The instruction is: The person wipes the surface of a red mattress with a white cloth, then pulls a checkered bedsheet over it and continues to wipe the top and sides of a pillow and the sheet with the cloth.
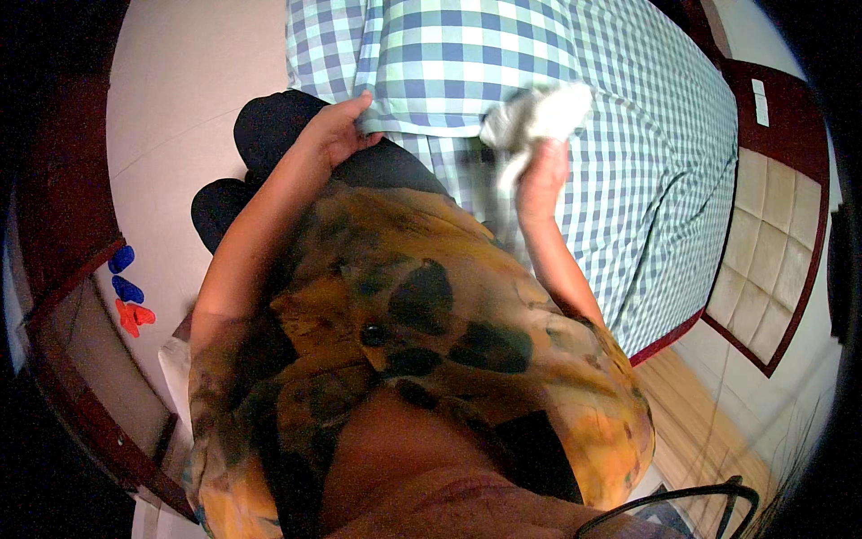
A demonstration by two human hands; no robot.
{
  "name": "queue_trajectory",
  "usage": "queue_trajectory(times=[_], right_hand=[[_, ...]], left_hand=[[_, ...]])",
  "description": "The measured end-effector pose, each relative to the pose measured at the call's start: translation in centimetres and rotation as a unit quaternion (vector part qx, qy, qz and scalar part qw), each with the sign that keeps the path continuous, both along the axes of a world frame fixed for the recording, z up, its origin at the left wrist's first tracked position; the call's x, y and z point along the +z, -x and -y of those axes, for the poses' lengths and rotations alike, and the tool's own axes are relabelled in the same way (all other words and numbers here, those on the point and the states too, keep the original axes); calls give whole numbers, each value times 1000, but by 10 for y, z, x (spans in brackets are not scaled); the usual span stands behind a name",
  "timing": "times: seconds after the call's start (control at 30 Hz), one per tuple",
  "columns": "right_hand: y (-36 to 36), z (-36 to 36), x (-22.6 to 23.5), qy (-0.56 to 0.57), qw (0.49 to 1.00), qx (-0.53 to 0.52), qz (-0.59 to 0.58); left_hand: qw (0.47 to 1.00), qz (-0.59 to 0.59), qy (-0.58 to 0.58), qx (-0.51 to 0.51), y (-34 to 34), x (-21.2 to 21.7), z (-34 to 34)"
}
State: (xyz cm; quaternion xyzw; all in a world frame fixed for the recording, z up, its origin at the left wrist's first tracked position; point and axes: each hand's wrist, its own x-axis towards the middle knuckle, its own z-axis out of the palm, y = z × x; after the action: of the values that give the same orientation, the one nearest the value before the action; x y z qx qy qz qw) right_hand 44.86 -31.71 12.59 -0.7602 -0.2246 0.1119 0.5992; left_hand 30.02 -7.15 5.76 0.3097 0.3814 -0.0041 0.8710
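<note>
Beside the bed (669, 340), handling of soft goods is under way. The right hand (543, 184) has its fingers closed on a crumpled white cloth (543, 112). That cloth is held over the near right corner of a raised checked piece (467, 54), possibly a pillow; cloth and hand are blurred, so contact beneath cannot be confirmed. The left hand (337, 130) is at the opposite near corner, thumb against the fabric; whether it pinches the edge or only steadies it cannot be told. Completed, as far as 1 view shows: the checked sheet (673, 135) is spread over the bed, and the checked piece lies fairly flat with its near hem displayed. Outstanding: creases run through the sheet on the right, and the white cloth is not yet put down. Judged part-way; the exact stage cannot be verified. Also noted: 2 blue slippers (127, 288) and red footwear (135, 316) on the floor (171, 135) at left.
</note>
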Motion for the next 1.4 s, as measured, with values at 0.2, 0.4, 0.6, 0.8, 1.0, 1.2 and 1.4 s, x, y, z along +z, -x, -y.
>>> queue_trajectory(times=[0.2, 0.4, 0.6, 0.8, 1.0, 1.2, 1.4], right_hand=[[59, -110, 25, 195, 927, 280, 153], [-12, -51, -25, 320, 893, 247, 196], [-151, 120, -63, 431, 800, -160, 385], [-146, 41, 2, 152, 877, -288, 353], [-77, -148, 72, -40, 869, 66, 489], [-3, -204, 36, 103, 636, 587, 490], [-61, -286, -22, 226, 549, 529, 606]], left_hand=[[964, 197, -159, -82, 15, -71, -10], [985, -1, -165, -51, 14, 16, 8], [979, -50, -195, -43, 9, 42, 16], [972, -43, -227, -44, 19, 29, 12], [938, -85, -307, -136, 29, 25, 0], [846, -13, -452, -281, 32, -16, -11], [952, -46, -283, -105, 26, 17, 8]])
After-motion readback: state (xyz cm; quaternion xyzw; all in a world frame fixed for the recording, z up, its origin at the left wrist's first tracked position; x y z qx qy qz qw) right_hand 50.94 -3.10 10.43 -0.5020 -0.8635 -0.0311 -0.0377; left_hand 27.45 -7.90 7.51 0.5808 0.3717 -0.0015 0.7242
